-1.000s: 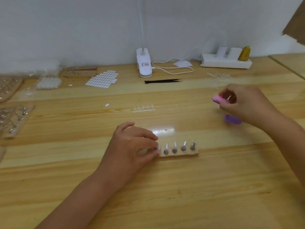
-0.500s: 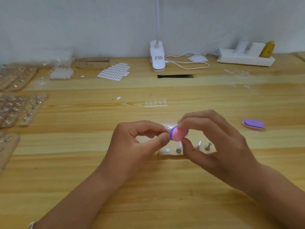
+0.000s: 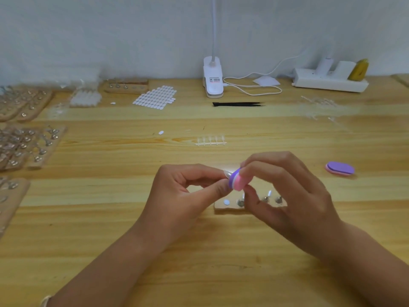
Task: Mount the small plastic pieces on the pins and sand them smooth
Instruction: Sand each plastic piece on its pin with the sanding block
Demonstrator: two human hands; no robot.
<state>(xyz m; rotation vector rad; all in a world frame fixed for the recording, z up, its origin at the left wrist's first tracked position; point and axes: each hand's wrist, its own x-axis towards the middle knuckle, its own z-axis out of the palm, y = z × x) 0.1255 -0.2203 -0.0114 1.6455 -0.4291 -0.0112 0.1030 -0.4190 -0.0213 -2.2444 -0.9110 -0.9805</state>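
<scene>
Sanding seems underway just above the pin block (image 3: 228,207): your left hand (image 3: 188,196) pinches the plastic piece (image 3: 227,173), your right hand (image 3: 287,196) pinches the pad (image 3: 237,182). Next, rub gently.

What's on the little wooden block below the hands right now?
On the wooden block: a white dot at the left end, three metal pins; the right hand hides the middle.

Soft, even light; lamp glare between the hands (image 3: 241,187); blurred, warped left edge.
</scene>
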